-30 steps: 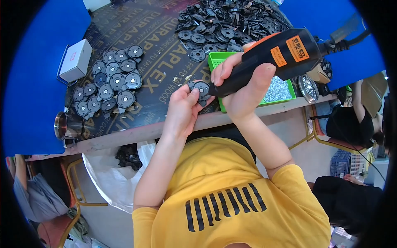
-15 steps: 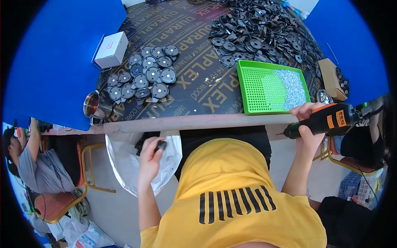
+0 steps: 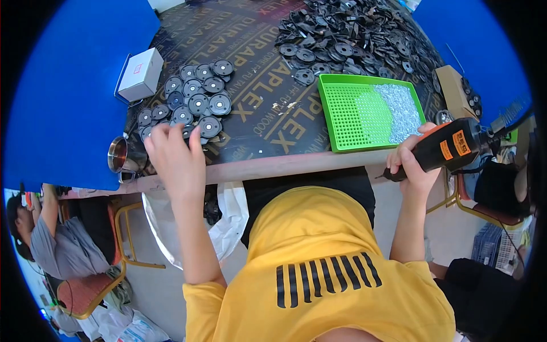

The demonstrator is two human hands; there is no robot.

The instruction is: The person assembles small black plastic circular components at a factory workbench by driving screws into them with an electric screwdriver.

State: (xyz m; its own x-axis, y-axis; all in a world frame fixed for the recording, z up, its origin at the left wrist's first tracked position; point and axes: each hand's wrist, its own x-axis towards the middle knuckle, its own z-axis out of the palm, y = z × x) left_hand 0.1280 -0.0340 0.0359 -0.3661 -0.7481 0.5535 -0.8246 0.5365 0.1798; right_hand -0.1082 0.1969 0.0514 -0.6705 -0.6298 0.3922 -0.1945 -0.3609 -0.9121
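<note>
Black tabbed discs (image 3: 198, 104) lie clustered beneath and beyond the left grip (image 3: 178, 162), its digits parted; whether they pinch one cannot be told. This grip has just moved from the white plastic bag (image 3: 228, 225), evidently bringing the cluster within reach. The right grip (image 3: 417, 172) clasps an electric screwdriver (image 3: 441, 149); a green perforated tray (image 3: 326, 111) lies beyond.

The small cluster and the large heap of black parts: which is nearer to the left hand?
The small cluster, at the left: the left hand is at its near edge. The large heap lies farther, beyond the green tray.
</note>
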